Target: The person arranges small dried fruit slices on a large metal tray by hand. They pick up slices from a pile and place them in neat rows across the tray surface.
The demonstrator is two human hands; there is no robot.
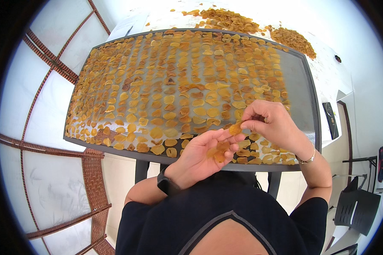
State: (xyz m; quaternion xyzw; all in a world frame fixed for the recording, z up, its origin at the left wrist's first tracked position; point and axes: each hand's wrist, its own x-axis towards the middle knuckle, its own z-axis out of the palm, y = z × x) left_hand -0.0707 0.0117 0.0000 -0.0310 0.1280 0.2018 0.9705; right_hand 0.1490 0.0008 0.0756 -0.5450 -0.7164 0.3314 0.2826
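Note:
My left hand (199, 157) is palm up near the front edge of a dark-framed glass-like table (301, 79), cupping a few thin dried yellow-brown slices (219, 152). Between the thumb and fingers of my right hand (271, 122) is a single dried slice (235, 128), held just above the left fingertips. Rows of similar slices (207, 111) cover most of the tabletop below and beyond both hands. What kind of plant or food they are, I cannot tell.
Behind the table, two heaps of loose slices (229, 19) lie on a white surface. A woven-framed folding screen (54, 63) stands along the left side. At the right are a black phone-like object (330, 119) and a dark chair (357, 207).

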